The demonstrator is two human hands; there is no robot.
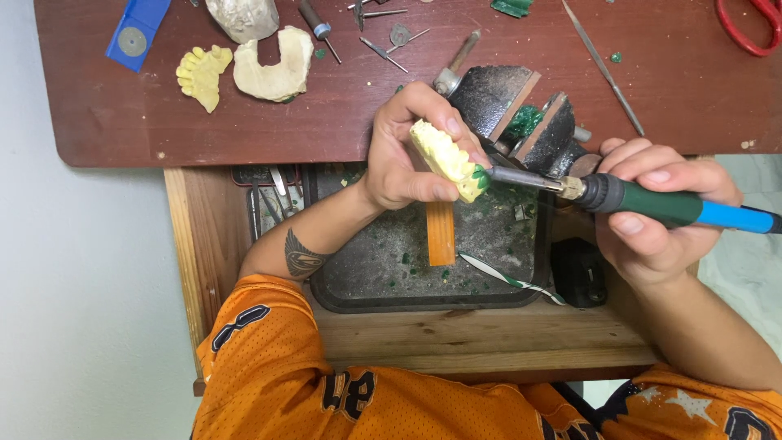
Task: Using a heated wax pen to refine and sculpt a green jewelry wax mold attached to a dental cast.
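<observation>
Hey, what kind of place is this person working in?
Probably a dental lab bench: plaster tooth models lie on the worktop, the left hand holds a yellow tooth cast, and the right hand applies a rotary handpiece.

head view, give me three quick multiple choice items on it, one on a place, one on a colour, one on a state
1. Where is the red-handled tool?
A. in the tray
B. top right corner of the tabletop
C. in the vise

2. What colour is the rear of the handheld tool in the right hand?
A. blue
B. red
C. white

3. How is the yellow dental cast held?
A. lying loose on the table
B. clamped in the vise
C. gripped in the left hand

Answers: 1 B, its red loops lie at that corner. 2 A, blue follows the green grip. 3 C, fingers wrap it with the tool tip touching it.
</observation>
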